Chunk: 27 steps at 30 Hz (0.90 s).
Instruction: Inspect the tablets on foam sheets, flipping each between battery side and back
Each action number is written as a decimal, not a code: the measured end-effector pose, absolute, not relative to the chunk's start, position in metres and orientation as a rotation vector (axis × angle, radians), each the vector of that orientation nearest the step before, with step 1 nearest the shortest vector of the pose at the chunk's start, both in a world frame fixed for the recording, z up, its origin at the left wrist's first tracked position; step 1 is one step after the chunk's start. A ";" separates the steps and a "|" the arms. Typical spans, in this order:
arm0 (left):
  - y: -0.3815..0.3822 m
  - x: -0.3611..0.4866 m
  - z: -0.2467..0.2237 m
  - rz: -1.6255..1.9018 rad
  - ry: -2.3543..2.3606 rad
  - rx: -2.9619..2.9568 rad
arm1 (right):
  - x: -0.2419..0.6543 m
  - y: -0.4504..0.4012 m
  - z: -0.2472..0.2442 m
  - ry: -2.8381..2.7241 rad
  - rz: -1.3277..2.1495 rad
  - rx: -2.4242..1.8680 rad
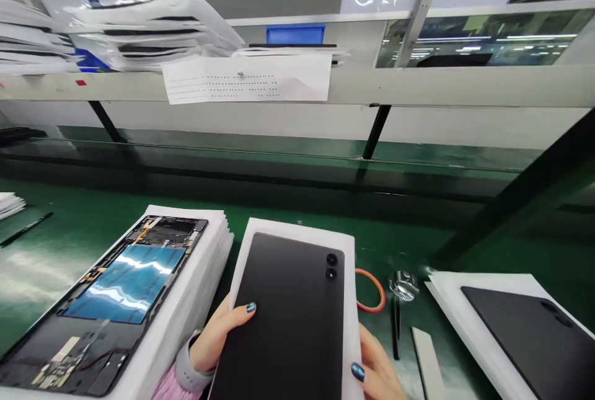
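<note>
Both my hands grip a white foam sheet (242, 270) from its sides, low in the view. A dark grey tablet (283, 325) lies on the sheet with its back up and its twin camera lenses at the far right corner. My left hand (218, 338) has its blue-nailed thumb over the sheet's left edge, against the tablet. My right hand (376, 366) pinches the right edge. To the left, an opened tablet body (106, 307) with exposed circuitry and a shiny blue panel lies on a stack of white foam sheets (218, 257).
A second dark tablet (525, 344) lies on foam at right. Tweezers (395, 325), a small metal cup (403, 285), an orange-red ring (370, 290) and a white strip (427, 363) sit on the green mat (409, 245). Paper stacks fill the shelf (372, 87) beyond.
</note>
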<state>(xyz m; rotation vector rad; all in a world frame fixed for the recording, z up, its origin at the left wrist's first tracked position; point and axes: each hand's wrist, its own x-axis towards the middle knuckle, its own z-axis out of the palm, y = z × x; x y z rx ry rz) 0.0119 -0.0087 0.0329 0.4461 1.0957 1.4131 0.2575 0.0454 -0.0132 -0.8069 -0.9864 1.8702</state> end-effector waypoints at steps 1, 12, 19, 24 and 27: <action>-0.007 0.011 0.030 1.360 1.090 0.422 | 0.257 0.048 -0.011 -0.948 1.899 -0.768; -0.005 0.007 0.004 1.063 1.001 0.363 | 0.261 0.045 -0.014 -0.771 1.782 -1.026; -0.006 0.007 0.003 1.047 0.995 0.348 | 0.259 0.043 -0.003 -0.690 1.843 -1.072; -0.005 0.008 0.005 0.999 0.959 0.403 | 0.261 0.049 -0.010 -0.724 1.829 -1.134; -0.004 0.009 0.007 0.999 0.949 0.422 | 0.261 0.056 -0.020 -0.735 1.766 -1.214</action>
